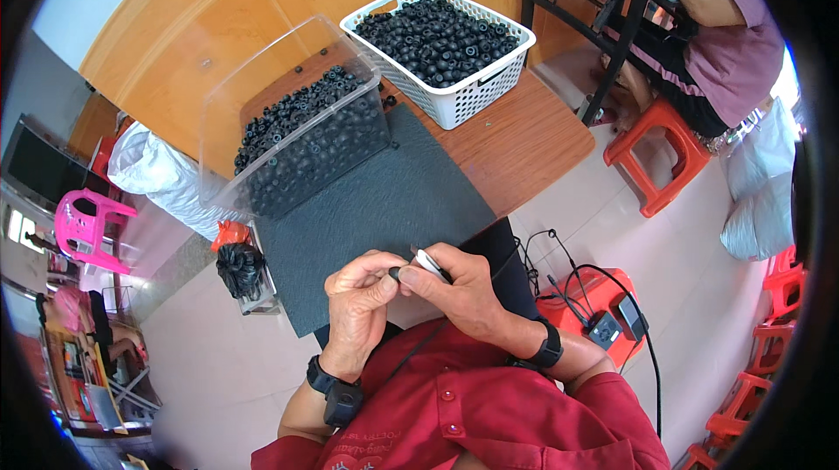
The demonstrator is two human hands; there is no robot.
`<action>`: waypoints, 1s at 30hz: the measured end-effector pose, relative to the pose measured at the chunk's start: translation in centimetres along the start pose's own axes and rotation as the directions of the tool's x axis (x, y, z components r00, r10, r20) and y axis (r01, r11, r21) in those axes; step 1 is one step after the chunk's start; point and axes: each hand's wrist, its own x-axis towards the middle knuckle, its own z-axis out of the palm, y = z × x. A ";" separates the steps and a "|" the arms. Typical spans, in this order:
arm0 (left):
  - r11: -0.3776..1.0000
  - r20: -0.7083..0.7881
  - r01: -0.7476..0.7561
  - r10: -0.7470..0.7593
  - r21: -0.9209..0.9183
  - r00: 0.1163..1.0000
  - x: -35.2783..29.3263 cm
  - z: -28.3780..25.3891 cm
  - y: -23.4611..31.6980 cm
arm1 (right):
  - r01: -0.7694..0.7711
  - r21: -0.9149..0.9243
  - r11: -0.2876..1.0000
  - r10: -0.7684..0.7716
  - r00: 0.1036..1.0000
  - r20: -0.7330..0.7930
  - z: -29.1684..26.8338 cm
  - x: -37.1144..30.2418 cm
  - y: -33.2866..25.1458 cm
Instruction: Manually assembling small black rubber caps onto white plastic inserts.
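Observation:
In front of my chest, over the near edge of a dark grey mat (384, 199), my two hands meet. My left hand (358, 304) pinches a small round black rubber part (394, 272) between thumb and fingertips. A white-handled cutter knife (426, 262) is gripped in my right hand (461, 291), its short blade sticking out past the fingers. The right thumb is up against the black part. Beyond them stands a clear plastic box (210, 151), tilted toward me and partly filled with similar black parts. Behind it, a white perforated basket (463, 104) is heaped with more.
The wooden table (542, 142) extends to the right of the mat. A red stool (581, 313) at my right carries cables and small black devices. At the far right, another person (734, 59) sits on a red stool (660, 155). A black bag (239, 269) hangs left.

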 end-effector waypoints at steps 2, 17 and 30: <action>1.000 0.014 -0.005 0.006 -0.010 1.000 -0.7 0.0 0.2 | 0.021 -0.070 0.997 -0.020 1.000 0.004 0.2 -0.6 -0.7; 0.986 0.095 -0.128 0.139 -0.110 0.986 -5.4 0.5 1.1 | 0.158 -0.120 0.980 -0.148 0.985 0.087 1.6 -4.8 -3.0; 0.989 0.084 -0.059 0.071 -0.135 0.994 -6.4 1.0 0.9 | 0.136 -0.144 0.980 -0.127 0.990 0.067 1.4 -6.2 -4.0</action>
